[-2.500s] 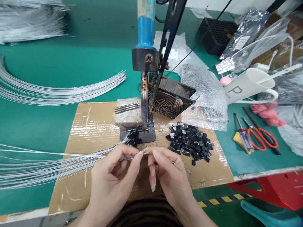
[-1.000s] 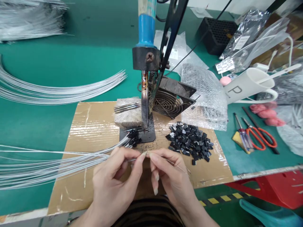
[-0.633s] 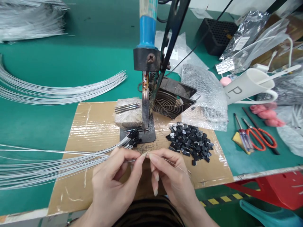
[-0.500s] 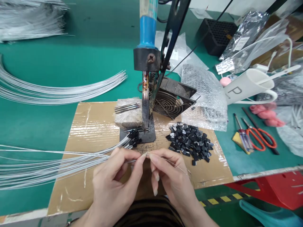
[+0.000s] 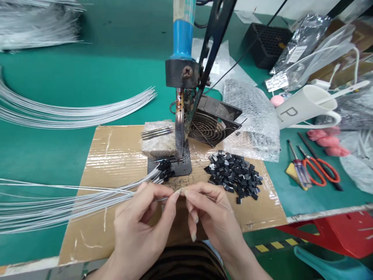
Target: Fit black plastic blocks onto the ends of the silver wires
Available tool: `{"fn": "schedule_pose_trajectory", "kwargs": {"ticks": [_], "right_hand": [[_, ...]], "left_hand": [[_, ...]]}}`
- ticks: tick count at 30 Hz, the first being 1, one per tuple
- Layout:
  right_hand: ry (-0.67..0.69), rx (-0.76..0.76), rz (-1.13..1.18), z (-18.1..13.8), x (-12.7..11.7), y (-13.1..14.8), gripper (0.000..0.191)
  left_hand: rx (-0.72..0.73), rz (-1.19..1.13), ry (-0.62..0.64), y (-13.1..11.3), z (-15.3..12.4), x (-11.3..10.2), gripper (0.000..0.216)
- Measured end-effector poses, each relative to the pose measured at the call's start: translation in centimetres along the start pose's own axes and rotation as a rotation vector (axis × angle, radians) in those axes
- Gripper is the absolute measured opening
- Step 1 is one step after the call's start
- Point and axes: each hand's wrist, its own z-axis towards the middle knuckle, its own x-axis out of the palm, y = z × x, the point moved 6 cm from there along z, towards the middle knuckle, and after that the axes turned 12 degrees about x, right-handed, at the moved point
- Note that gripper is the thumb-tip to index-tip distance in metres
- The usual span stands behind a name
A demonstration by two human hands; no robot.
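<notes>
Table (image 5: 116,77): green top, running under everything here.
Cardboard (image 5: 101,163): brown sheet below the hands, shiny strips across it.
Wire bundle (image 5: 96,206): white, in from the left; its black-tipped ends lie by the base plate (image 5: 184,167).
Left hand (image 5: 142,223): thumb and forefinger pinched on a white wire (image 5: 163,199).
Right hand (image 5: 214,212): pinched on a thin strand (image 5: 217,202), its fingertips meeting the left's; the point between them is too small to make out.
Soldering iron (image 5: 183,39): blue handle in a black clamp, tip down, standing just beyond the hands and partly blocking the fan (image 5: 206,128).
Silver bag (image 5: 314,29): carries a white label (image 5: 297,54), print too small to read.
Mug (image 5: 309,101): white, dark letter "P", right of the bubble wrap (image 5: 250,116).
Black pieces (image 5: 234,175): loose heap on the cardboard, near the right hand.
Scissors (image 5: 312,158): orange handles, beside a clear-handled screwdriver (image 5: 301,173).
</notes>
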Motion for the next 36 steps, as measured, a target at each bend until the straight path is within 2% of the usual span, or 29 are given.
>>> {"fn": "schedule_pose_trajectory", "kwargs": {"ticks": [8,16,19,21,22,25,28,31,36], "right_hand": [[-0.006,-0.036,0.106,-0.2,0.2,-0.9,0.015],[0.024,-0.087,0.107,-0.2,0.4,-1.3,0.013],[0.067,-0.163,0.047,-1.0,-0.2,0.0,0.039],[0.024,-0.248,-0.005,-1.9,-1.5,1.3,0.06],[-0.027,-0.312,-0.036,-2.5,-2.5,2.1,0.064],[-0.184,-0.488,-0.214,-4.2,-5.1,4.3,0.065],[-0.383,-0.602,-0.528,-5.5,-6.6,5.5,0.042],[-0.514,-0.658,-0.877,-5.8,-6.3,5.6,0.016],[-0.6,-0.799,-1.226,-4.9,-5.3,4.9,0.013]], "left_hand": [[-0.113,-0.019,-0.084,-0.2,-0.2,0.3,0.025],[-0.208,-0.092,-0.054,0.6,-0.7,0.4,0.014],[-0.219,-0.093,-0.031,1.1,-0.4,0.1,0.012],[-0.202,-0.064,-0.004,1.3,-0.1,-0.1,0.012],[-0.195,-0.049,0.013,1.4,0.0,-0.1,0.011],[-0.175,-0.003,0.029,1.4,0.0,-0.5,0.012],[-0.158,0.02,0.017,1.3,0.0,-0.8,0.012],[-0.134,0.006,0.024,1.2,0.0,-0.7,0.009],[-0.098,0.005,0.05,1.0,0.3,-0.3,0.008]]}}
